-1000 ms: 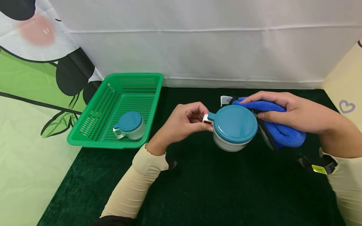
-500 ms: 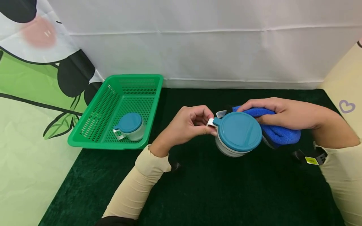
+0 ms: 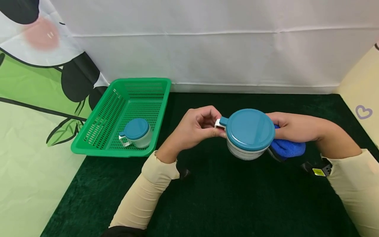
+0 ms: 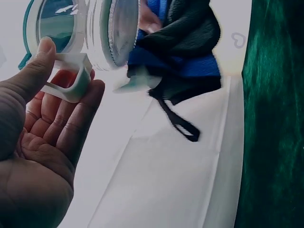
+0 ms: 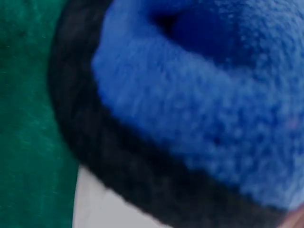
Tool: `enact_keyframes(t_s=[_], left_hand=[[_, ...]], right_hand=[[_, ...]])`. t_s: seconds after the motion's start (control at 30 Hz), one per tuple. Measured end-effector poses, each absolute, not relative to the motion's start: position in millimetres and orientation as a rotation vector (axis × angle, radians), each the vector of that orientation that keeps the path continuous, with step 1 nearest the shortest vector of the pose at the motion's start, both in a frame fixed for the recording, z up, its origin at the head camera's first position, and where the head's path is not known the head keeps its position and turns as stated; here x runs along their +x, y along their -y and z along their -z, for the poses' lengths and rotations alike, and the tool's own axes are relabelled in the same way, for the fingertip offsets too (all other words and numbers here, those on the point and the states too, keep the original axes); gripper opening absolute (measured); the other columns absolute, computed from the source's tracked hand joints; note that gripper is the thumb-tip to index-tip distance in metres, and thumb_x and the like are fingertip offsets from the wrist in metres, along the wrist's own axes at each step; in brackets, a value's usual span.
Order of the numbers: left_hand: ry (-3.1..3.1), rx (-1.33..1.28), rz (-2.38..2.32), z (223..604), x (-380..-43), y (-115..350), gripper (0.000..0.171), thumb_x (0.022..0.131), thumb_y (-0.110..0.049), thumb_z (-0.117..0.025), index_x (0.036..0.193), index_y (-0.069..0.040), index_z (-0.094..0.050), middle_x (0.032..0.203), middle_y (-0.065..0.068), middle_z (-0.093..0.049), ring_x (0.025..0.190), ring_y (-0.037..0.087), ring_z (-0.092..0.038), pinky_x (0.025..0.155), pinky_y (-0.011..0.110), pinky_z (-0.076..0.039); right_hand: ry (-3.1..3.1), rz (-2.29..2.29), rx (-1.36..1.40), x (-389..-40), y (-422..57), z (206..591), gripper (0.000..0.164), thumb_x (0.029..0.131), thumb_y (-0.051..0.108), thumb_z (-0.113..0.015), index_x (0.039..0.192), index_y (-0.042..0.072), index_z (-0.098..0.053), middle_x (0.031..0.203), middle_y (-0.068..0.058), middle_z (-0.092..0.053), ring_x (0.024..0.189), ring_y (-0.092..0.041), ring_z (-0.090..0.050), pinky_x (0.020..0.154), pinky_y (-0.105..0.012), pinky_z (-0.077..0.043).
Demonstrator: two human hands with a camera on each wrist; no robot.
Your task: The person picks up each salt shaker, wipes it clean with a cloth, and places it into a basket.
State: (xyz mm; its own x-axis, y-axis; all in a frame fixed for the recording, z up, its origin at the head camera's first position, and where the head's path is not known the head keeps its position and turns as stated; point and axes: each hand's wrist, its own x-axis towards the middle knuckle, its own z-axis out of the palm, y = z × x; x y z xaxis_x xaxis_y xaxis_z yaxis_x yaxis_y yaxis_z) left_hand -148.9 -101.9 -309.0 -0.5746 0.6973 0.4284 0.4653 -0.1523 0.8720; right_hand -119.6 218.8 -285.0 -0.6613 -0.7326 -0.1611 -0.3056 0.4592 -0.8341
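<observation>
Nearby, a basket (image 3: 109, 152) holds a cup (image 3: 137, 130); the left hand (image 3: 197, 127) pinches a mug (image 3: 250, 131) partly hiding cloth (image 3: 288, 149) the right hand (image 3: 299, 126) grips.

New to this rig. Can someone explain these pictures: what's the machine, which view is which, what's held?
No machine: these are a person's two bare hands. The head view looks forward and down from the person's head; the other two are taken from each wrist. The left hand pinches the white handle of a blue-lidded cup; the right hand holds a blue cloth beside it. On the dark green surface sits a green basket containing a second lidded cup. The right wrist view mostly shows cloth, close up.
</observation>
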Motion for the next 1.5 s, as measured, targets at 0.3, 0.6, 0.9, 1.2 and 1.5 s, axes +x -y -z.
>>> enact_keyframes(t_s=[0.3,0.6,0.9,1.2,1.5], left_hand=[[-1.833,1.363,-1.787,308,-145,96,0.019,0.088,0.015,-0.073,0.1,0.005,-0.061,0.094,0.013,-0.07,0.082,0.024,-0.071,0.076,0.042,-0.062],[-1.898,1.314,-1.755,315,-141,94,0.021,0.086,0.01,-0.078,0.099,0.002,-0.064,0.091,0.01,-0.071,0.076,0.021,-0.07,0.074,0.041,-0.062],[-1.961,1.329,-1.699,317,-140,88,0.018,0.088,0.004,-0.08,0.096,-0.001,-0.065,0.092,0.006,-0.071,0.076,0.017,-0.069,0.074,0.038,-0.062],[-1.963,1.346,-1.635,318,-137,86,0.018,0.088,0.001,-0.08,0.097,-0.002,-0.065,0.091,0.004,-0.072,0.077,0.013,-0.069,0.074,0.036,-0.062],[-1.988,1.412,-1.621,314,-134,83,0.018,0.088,0.0,-0.081,0.097,-0.004,-0.066,0.092,0.002,-0.072,0.076,0.012,-0.069,0.074,0.034,-0.062]], right_hand=[[-2.269,1.231,-0.908,-117,-216,264,0.041,0.11,0.007,-0.042,0.148,0.022,-0.049,0.144,-0.01,-0.046,0.115,-0.045,-0.052,0.077,-0.048,-0.057],[-2.015,1.329,-0.88,-124,-210,297,0.039,0.108,0.005,-0.045,0.145,0.016,-0.05,0.136,-0.015,-0.053,0.114,-0.046,-0.054,0.083,-0.057,-0.057],[-2.175,1.285,-1.056,-123,-219,270,0.044,0.108,-0.001,-0.041,0.148,0.016,-0.049,0.144,-0.01,-0.046,0.113,-0.044,-0.054,0.078,-0.049,-0.059],[-1.992,1.276,-0.973,-125,-222,294,0.043,0.108,0.001,-0.041,0.148,0.015,-0.048,0.148,-0.012,-0.047,0.122,-0.047,-0.048,0.085,-0.056,-0.056],[-2.047,1.259,-1.067,-128,-228,275,0.045,0.107,-0.003,-0.04,0.148,0.013,-0.048,0.145,-0.012,-0.046,0.12,-0.045,-0.05,0.082,-0.051,-0.058]])
